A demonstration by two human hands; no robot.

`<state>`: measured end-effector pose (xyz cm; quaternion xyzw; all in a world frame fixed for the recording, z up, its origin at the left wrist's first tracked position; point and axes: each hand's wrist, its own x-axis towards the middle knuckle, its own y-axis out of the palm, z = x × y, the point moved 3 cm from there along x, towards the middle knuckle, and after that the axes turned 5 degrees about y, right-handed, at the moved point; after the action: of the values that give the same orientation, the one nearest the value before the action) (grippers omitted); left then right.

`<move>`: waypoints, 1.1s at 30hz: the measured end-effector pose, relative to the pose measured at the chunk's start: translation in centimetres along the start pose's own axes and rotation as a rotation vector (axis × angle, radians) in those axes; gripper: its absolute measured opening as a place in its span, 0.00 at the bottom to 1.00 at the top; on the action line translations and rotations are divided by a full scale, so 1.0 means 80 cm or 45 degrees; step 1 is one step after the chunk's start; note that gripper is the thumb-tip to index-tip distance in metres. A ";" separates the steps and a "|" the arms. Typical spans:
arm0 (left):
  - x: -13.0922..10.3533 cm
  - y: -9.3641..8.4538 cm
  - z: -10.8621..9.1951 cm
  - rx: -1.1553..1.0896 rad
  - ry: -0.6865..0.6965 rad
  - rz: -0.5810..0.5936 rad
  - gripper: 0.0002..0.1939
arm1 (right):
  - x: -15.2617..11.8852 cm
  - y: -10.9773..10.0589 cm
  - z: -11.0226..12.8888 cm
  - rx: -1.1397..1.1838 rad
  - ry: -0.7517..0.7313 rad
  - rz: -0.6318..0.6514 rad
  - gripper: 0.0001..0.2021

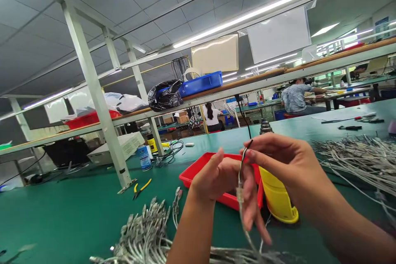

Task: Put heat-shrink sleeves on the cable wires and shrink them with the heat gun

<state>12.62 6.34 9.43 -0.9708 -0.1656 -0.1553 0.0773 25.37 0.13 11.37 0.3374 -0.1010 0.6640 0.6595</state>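
Note:
A thin grey cable (240, 195) with a clear plastic piece partway along runs upright between my hands, its upper end dark. The thumb and index finger of my right hand (284, 161) pinch it near that dark tip. My left hand (221, 177) has its thumb raised and its fingers stretched out and downward. The cable passes across those fingers, without the thumb closed on it. Behind both hands sit a red tray (198, 165) and a yellow holder (276, 198), each partly covered. A pile of grey cables with connectors (145, 231) lies below and left of my left forearm.
Yellow-handled pliers (142, 187) lie on the green table (77, 214). More cables (365, 165) are heaped at right, near several tools (349, 127). A blue can (144, 157) stands beside a shelf post (93, 78). Farther back, people (298, 97) sit at other tables.

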 end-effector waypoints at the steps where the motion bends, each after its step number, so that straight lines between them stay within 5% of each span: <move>1: 0.001 0.001 -0.002 0.035 -0.022 0.027 0.43 | 0.001 -0.002 0.000 -0.022 -0.036 -0.033 0.05; 5: 0.000 0.015 -0.015 0.204 -0.153 0.301 0.34 | 0.006 -0.004 -0.003 -0.043 -0.038 -0.019 0.06; 8: -0.004 0.022 -0.025 0.170 -0.103 0.315 0.19 | 0.009 -0.004 -0.004 0.049 0.076 0.020 0.10; 11: -0.007 0.022 -0.026 0.139 -0.133 0.262 0.19 | 0.012 -0.003 -0.005 0.120 0.255 0.069 0.13; 16: -0.003 0.019 -0.011 0.005 -0.204 0.410 0.27 | 0.016 -0.007 -0.017 0.118 0.508 0.280 0.15; 24: 0.010 -0.007 0.000 0.114 -0.097 -0.268 0.19 | 0.027 -0.026 -0.005 -0.114 0.154 0.010 0.14; 33: 0.009 -0.001 -0.004 0.210 -0.043 -0.126 0.29 | 0.039 -0.043 -0.020 -0.219 0.294 0.047 0.20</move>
<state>13.17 6.60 9.98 -0.9543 -0.2267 -0.1283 0.1463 28.40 3.93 10.91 0.1992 -0.0872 0.6995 0.6808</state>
